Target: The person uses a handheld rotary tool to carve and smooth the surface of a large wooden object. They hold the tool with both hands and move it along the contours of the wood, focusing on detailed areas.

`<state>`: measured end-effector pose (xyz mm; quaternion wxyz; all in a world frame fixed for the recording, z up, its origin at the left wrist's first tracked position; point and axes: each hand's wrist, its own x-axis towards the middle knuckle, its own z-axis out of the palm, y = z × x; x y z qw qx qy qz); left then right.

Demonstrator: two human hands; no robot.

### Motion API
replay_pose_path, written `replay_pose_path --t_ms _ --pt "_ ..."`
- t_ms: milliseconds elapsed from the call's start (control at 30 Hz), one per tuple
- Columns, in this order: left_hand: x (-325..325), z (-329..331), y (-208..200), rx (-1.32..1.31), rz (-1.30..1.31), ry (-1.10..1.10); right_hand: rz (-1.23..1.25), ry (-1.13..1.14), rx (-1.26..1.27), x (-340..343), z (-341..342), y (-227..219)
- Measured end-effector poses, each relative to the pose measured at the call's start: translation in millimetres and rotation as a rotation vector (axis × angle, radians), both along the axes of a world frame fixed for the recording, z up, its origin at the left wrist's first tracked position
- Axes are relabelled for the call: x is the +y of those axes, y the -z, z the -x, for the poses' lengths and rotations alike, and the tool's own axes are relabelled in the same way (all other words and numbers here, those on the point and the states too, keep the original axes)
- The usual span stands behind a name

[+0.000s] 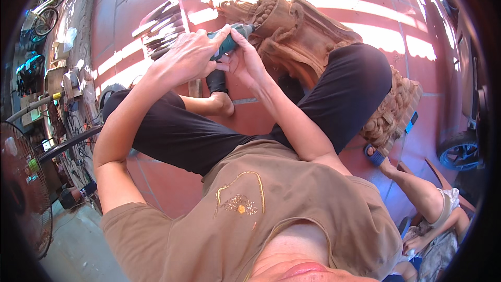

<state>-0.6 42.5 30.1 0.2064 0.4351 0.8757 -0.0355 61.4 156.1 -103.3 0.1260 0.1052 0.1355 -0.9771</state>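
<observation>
Two bare hands close around a teal rotary tool (228, 46), the left hand (194, 55) wrapped over its near side with index finger and thumb along the body, the right hand (245, 62) bracing it from the right, thumb extended and fingers partly curled beneath. The tool's narrow tip points away to the right, at the beaded end of a carved wooden piece (315, 28) lying just beyond the grip; whether the two touch cannot be told.

Left of the hands, long, narrow pieces (164, 31) lie side by side on red floor tiles (130, 23) striped with sunlight. Below the grip is a bare foot (224, 104); nearer the body, black trousers (347, 91) and a brown T-shirt (292, 167) with a gold motif.

Farther right of the grip, past the knee, a second carved block (391, 107) rests near a co-worker's sandalled foot (374, 155), a black-tyred wheel (462, 150) beyond. Well to the left and nearer the wearer stands a caged fan (26, 183); at far upper left, bicycles (47, 21).
</observation>
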Motion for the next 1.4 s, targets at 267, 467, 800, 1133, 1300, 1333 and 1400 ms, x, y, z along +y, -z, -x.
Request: replay_pose_path --t_ms 267,467,800,1133,1300,1333,1400 --pt "3.1 2.4 9.2 0.072 -0.095 0.052 -0.035 0.035 -0.002 3.6 7.2 4.5" --pt "9.2 -1.4 8.5 0.122 -0.099 0.057 -0.022 0.044 0.004 4.5 6.0 4.8" --pt "10.3 -6.8 -4.7 -0.028 0.081 -0.013 0.029 -0.004 -0.042 -1.9 -4.8 -4.5" --pt "-3.6 -4.4 21.9 0.086 -0.093 0.045 -0.093 -0.002 -0.032 2.4 2.1 11.8" --pt "-5.3 -2.9 24.1 0.069 -0.11 0.042 -0.091 0.015 -0.032 2.7 0.9 7.3" --pt "-5.3 -2.8 23.9 0.075 -0.115 0.048 -0.092 0.017 -0.029 2.5 0.5 6.8" --pt "-4.9 -3.3 23.8 0.085 -0.11 0.048 -0.084 0.018 -0.019 2.4 0.4 6.5"
